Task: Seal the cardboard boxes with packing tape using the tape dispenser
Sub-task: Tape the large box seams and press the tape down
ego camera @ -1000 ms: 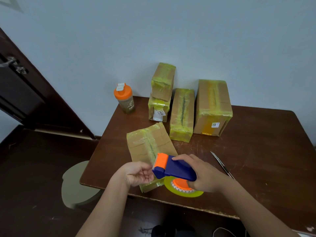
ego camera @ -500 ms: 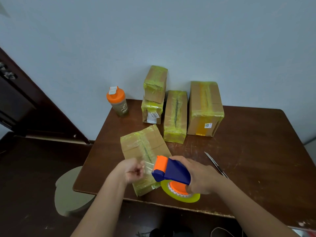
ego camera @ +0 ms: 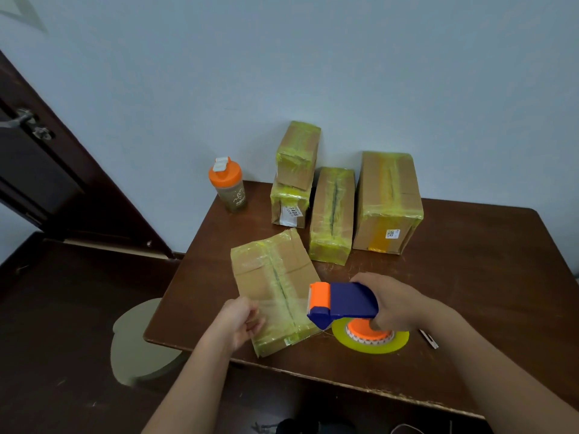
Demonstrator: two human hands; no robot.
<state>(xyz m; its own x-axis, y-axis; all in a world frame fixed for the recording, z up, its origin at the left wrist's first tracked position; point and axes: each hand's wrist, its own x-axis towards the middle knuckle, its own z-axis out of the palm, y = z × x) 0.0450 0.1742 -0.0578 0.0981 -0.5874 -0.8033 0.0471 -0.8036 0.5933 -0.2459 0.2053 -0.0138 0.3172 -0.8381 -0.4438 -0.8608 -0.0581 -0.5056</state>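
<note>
Tape dispenser (ego camera: 343,300) gripped by right hand (ego camera: 396,303); left hand (ego camera: 239,322) pinches clear tape (ego camera: 282,303) (over flat box (ego camera: 275,289)).

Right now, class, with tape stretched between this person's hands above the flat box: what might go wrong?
1. The tape strip held by the left hand could fold and stick to itself.
2. The flat box overhangs the table edge, so pressing may tip it.
3. The tape dispenser in the right hand might lay tape crooked.

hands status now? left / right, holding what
Left hand: pinching the pulled-out tape end over the near box.
Right hand: gripping the tape dispenser.
</note>
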